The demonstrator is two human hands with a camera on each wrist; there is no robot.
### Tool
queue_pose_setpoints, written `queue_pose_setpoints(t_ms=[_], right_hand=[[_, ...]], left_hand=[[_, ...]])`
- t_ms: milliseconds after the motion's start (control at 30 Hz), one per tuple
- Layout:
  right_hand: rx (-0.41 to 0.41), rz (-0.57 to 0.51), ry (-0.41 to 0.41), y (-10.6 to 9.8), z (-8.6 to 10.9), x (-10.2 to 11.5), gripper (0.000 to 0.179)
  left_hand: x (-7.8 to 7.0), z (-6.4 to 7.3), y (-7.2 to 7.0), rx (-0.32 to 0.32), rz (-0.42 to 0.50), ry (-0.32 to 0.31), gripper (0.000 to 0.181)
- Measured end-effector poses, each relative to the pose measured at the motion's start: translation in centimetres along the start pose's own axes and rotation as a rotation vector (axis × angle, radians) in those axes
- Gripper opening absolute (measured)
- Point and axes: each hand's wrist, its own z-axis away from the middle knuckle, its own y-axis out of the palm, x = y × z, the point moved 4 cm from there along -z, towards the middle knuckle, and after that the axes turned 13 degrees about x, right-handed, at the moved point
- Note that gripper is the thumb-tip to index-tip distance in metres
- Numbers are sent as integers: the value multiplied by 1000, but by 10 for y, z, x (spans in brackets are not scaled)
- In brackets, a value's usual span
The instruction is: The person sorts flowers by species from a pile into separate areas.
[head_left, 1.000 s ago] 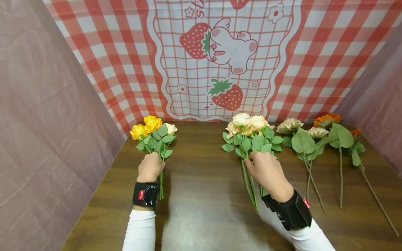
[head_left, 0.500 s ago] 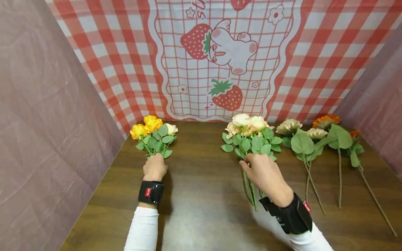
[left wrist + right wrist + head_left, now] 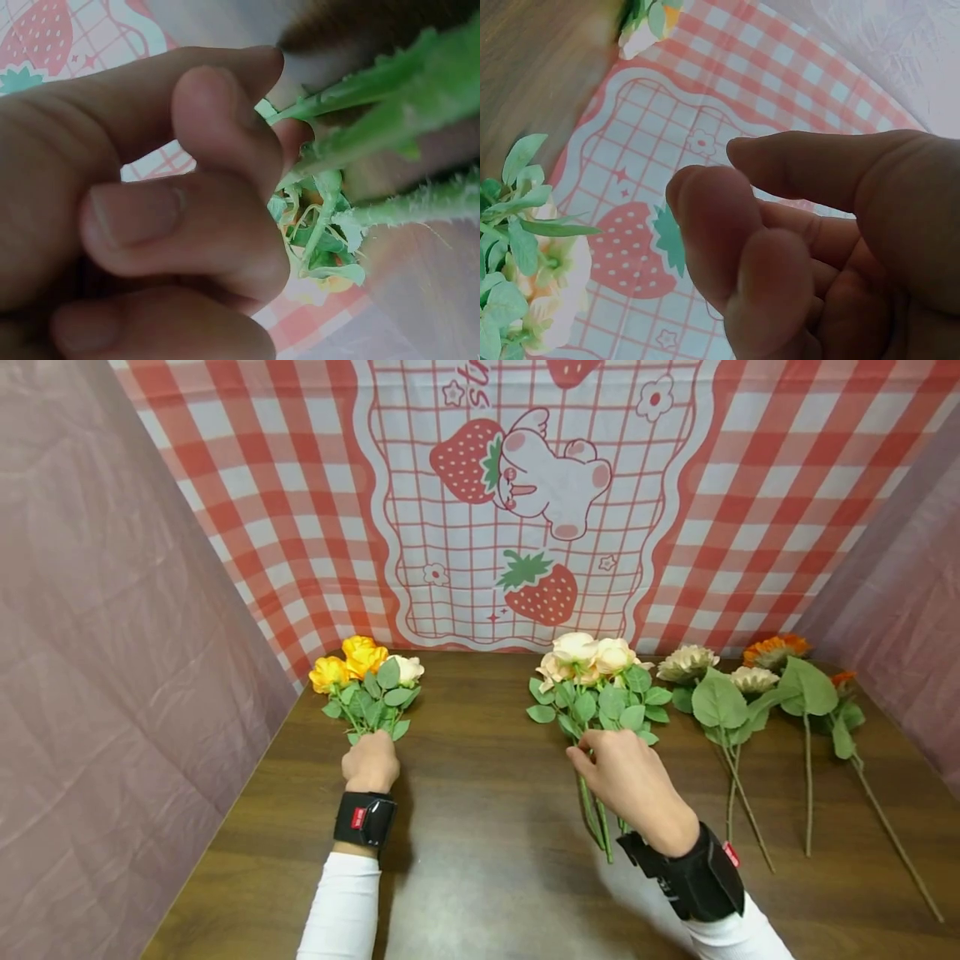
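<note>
Yellow roses (image 3: 363, 656) and a cream rose (image 3: 406, 670) lie at the back left. My left hand (image 3: 371, 762) is low over their stems and covers them in the head view. In the left wrist view its fingers curl loosely, and the green stems (image 3: 409, 101) run right beside the knuckles. Peach roses (image 3: 575, 648) with green leaves lie at the back, right of centre. My right hand (image 3: 630, 787) hovers over their stems (image 3: 590, 818), palm down. Its fingers curl loosely with nothing between them in the right wrist view, where the peach roses (image 3: 547, 307) show apart at the left.
On the right lie cream broad-petalled flowers (image 3: 686, 663) and an orange flower (image 3: 776, 652), with large leaves and long stems (image 3: 892, 827). Behind the wooden table (image 3: 480, 877) hangs a red checked cloth (image 3: 292, 518). Plain mauve curtains (image 3: 127, 635) flank it.
My left hand has shifted right and slightly nearer, onto the stems that showed beside it. The right hand has drifted slightly left and nearer. The flowers look unmoved.
</note>
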Motion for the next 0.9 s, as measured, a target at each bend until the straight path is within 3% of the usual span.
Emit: queue_pose_setpoints(t_ms=[233,567,900], right_hand=[[5,-8,-11,1,1,1,23],[30,-22,-15,3,0,2,14],[18,-18,-29,3,-2,2,16]], left_hand=[[-1,0,2,36,-41,5,24],[-4,4,1,92,-62,65,29],[-9,7,-6,16,47,197,23]])
